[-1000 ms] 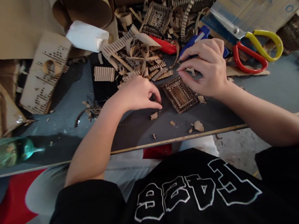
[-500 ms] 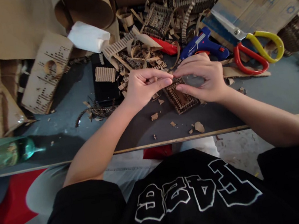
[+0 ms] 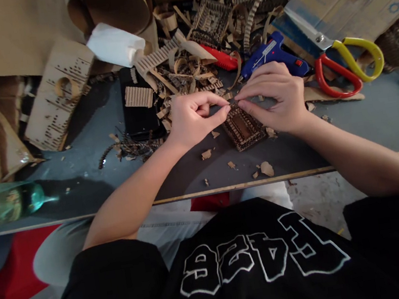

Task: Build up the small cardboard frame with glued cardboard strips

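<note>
A small square frame of corrugated cardboard strips (image 3: 242, 128) lies on the dark table near its front edge. My left hand (image 3: 192, 120) and my right hand (image 3: 278, 95) meet just above the frame's far edge. Their fingertips pinch a small cardboard strip (image 3: 231, 97) between them. My right hand partly hides the frame's far right corner.
A blue glue gun (image 3: 269, 54) and red-and-yellow scissors (image 3: 343, 60) lie behind my right hand. A pile of cardboard strips (image 3: 183, 74), a red cutter (image 3: 221, 58), a black block (image 3: 137, 109) and a white roll (image 3: 115, 44) sit behind. A green bottle (image 3: 5, 203) lies at left.
A second ago my left hand was low at the frame's left side and my right hand beside it. Both rose and met fingertip to fingertip over the frame, pinching a strip.
</note>
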Motion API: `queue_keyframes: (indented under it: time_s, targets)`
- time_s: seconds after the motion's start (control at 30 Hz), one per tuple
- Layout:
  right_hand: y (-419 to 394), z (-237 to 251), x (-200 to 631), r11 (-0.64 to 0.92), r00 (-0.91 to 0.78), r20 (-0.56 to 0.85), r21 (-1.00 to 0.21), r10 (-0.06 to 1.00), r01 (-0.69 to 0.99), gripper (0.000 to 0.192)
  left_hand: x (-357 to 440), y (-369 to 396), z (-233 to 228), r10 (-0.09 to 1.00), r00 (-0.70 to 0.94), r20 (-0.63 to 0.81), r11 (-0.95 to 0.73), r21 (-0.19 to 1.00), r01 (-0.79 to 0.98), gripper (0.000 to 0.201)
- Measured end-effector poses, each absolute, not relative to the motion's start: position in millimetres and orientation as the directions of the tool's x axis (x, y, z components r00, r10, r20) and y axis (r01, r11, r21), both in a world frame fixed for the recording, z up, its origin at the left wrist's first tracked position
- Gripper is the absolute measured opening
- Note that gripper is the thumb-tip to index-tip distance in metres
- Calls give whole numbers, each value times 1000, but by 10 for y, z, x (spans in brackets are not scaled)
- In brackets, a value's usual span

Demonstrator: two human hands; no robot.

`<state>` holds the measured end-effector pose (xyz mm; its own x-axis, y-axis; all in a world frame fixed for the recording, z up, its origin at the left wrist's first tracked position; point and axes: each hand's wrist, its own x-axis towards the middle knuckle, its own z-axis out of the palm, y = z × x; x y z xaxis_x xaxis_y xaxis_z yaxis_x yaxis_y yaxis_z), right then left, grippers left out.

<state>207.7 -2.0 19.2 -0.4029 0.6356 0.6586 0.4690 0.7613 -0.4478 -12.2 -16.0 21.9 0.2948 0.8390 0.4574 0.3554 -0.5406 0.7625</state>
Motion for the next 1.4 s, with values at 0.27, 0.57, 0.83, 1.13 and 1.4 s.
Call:
queue_keyframes:
  time_s: [0.27, 0.57, 0.83, 1.13, 1.4]
  targets:
    - [-6, 249, 2132, 711, -474, 550, -378, 688, 593, 14, -100, -183, 184, 873, 276, 402, -479, 812, 334, 12]
    - [28, 209, 2180, 793, -591, 563, -214, 578, 571, 15, -148, -140, 119, 794, 454, 403, -606, 569, 555, 21]
    - [7, 241, 2148, 774, -651, 436, -211, 621, 597, 21, -203, -82, 10, 672, 578, 463, -738, 359, 571, 26]
    - [-22, 316, 2152, 752, -678, 341, -169, 651, 637, 22, -223, -72, 23, 575, 677, 459, -812, 221, 540, 27]
    - [-8, 293, 2161, 786, -694, 385, -169, 608, 595, 27, -232, -65, 28, 562, 695, 448, -818, 178, 547, 30]
